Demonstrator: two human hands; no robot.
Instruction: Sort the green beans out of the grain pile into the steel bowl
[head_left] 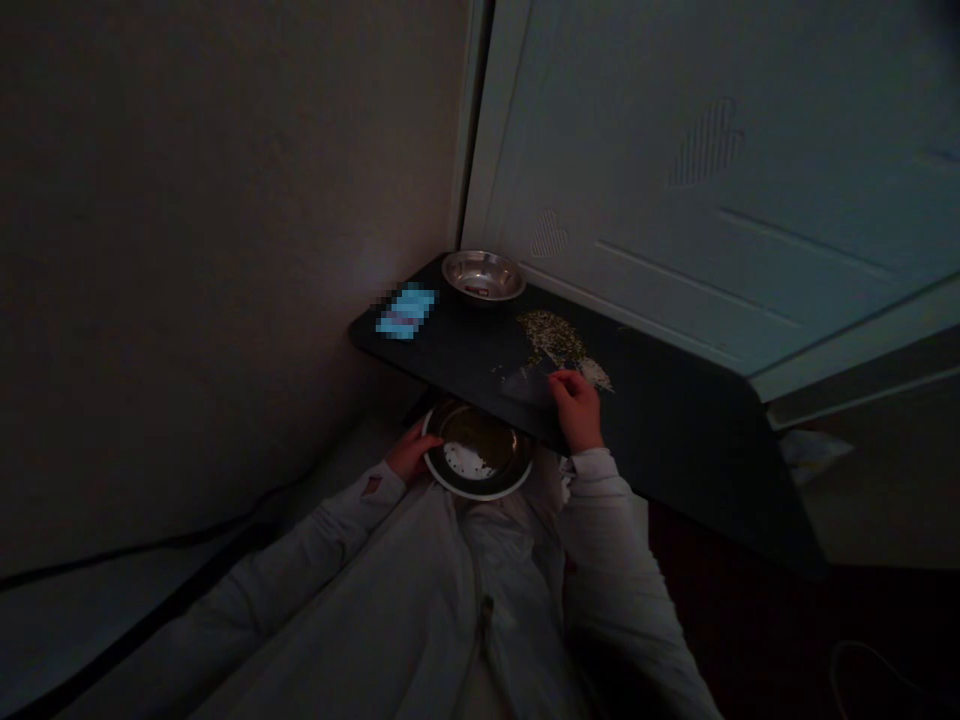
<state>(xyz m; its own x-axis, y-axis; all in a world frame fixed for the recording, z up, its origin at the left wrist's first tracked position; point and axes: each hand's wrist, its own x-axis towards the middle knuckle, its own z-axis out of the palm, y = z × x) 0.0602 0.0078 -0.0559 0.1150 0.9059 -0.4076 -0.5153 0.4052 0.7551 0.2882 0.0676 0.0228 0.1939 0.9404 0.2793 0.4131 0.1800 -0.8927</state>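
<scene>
My left hand (409, 453) is closed on the left rim of a round metal bowl (480, 492), thumb over the edge. The bowl is in my lap, just below the table's front edge, and holds small greenish grains, with a pale patch beside them. My right hand (577, 408) is over the table with fingers pinched at the edge of a thin, see-through plastic piece (527, 384); its exact kind is too dim to tell. Beyond that hand lies a spread pile of mixed green and white grains (553, 335). A smaller heap of white grains (596, 374) is beside it.
On the dark table (675, 430), a second metal bowl (484, 275) stands at the back corner with a small reddish item inside. A blurred, bright phone-like rectangle (406, 311) lies at the left end. A wall (225, 200) and a white door panel (637, 180) border the table.
</scene>
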